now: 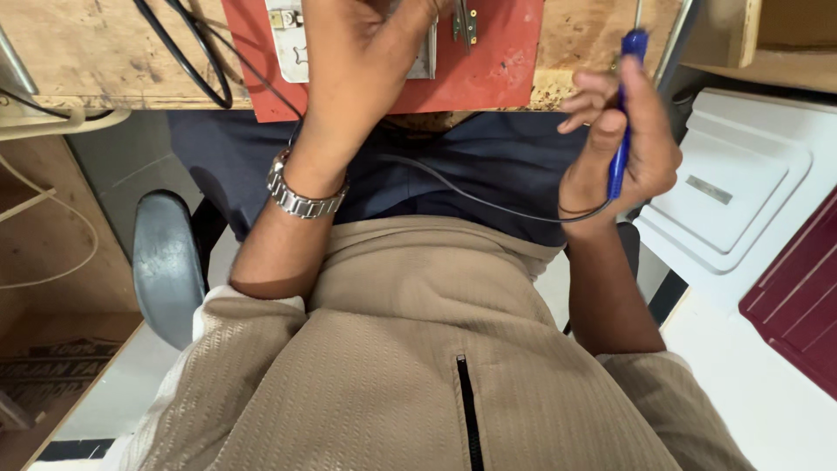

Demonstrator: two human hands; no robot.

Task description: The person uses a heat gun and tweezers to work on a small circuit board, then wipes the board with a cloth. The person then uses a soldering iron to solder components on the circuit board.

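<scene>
Seated person at a wooden worktop [78,52]: the right hand [623,148] has its fingers clamped around a blue-handled soldering iron [621,131], long axis near upright, tip cut off by the top edge, its black cord [488,205] trailing across the lap. The left hand [362,52] (steel watch [301,196] at the wrist) reaches forward over a red mat [501,65] onto a small whitish metal plate [292,44]. That work lies up and to the left of the iron; the left fingers are out of frame, so their state cannot be told.

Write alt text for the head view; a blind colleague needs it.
The right hand grips a blue-handled corded tool upright, while the left hand, a metal watch on its wrist, rests on a red mat on a wooden workbench.
</scene>
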